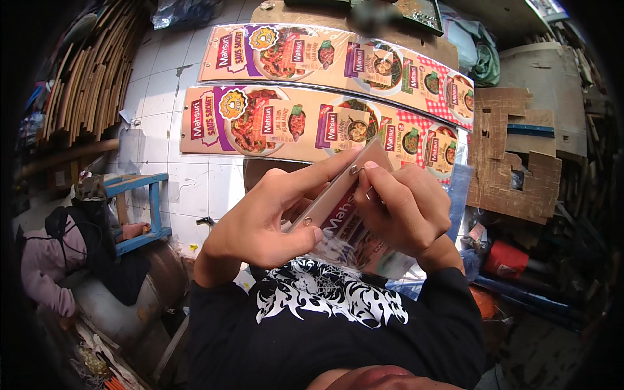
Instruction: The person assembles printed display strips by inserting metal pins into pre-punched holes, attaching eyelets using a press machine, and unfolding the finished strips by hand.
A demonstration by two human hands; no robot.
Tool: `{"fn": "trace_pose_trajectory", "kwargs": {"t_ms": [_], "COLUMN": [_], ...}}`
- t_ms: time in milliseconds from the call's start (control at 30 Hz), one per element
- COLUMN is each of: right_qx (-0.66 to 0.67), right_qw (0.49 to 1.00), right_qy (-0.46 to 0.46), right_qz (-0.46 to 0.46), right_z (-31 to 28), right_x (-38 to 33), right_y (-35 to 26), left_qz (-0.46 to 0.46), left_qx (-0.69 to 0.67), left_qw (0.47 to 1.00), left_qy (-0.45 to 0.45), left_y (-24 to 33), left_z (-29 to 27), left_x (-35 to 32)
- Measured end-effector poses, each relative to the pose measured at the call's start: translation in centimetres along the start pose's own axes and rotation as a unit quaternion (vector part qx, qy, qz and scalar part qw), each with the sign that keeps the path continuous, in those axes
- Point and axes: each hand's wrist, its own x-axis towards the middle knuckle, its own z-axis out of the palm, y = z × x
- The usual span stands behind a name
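Note:
A printed, plastic-covered food sign (341, 201) is tilted up in front of my chest. My left hand (260, 218) is closed on its edge, thumb on the near face and fingers partly hidden behind. Two metal eyelets (354, 170) show along that edge. My right hand (416, 205) is closed in a pinch at the upper eyelet, holding a thin metal wire piece (370, 193) whose bent end shows below the fingers. Beyond my hands, two long matching signs lie side by side: a nearer sign (302, 123) and a farther sign (335, 62).
A black tray of small metal parts (419, 14) lies at the far edge. Cut brown cardboard (513, 162) is on the right, beside stacked boards. At left are a blue frame (155, 205), a drum (123, 292) with cloth, and piled brown strips (94, 71).

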Motion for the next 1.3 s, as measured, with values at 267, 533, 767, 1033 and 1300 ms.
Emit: {"fn": "trace_pose_trajectory", "kwargs": {"t_ms": [267, 533, 767, 1033, 1300], "right_qx": [0.0, 0.132, 0.189, 0.139, 0.078], "right_qw": [0.991, 0.984, 0.964, 0.981, 0.995], "right_qy": [-0.127, 0.044, 0.026, -0.007, -0.012], "right_qz": [-0.036, 0.113, 0.185, 0.136, 0.057], "right_z": [-0.7, 0.5, -0.1, -0.3, 0.5], "right_x": [0.4, -0.8, -0.8, -0.3, 0.1], "right_y": [1.0, 1.0, 1.3, 1.2, 0.2], "left_qz": [0.005, 0.059, 0.036, 0.027, 0.044], "left_qx": [0.078, -0.078, -0.13, -0.134, -0.155], "left_qw": [0.997, 0.995, 0.991, 0.991, 0.986], "left_qy": [-0.003, -0.021, -0.018, -0.01, -0.03], "left_y": [-0.7, -3.3, -3.1, -3.2, -2.4], "left_z": [-0.5, -2.0, -2.5, -2.6, -1.8], "left_x": [0.1, 0.3, 0.0, 0.0, -0.1]}}
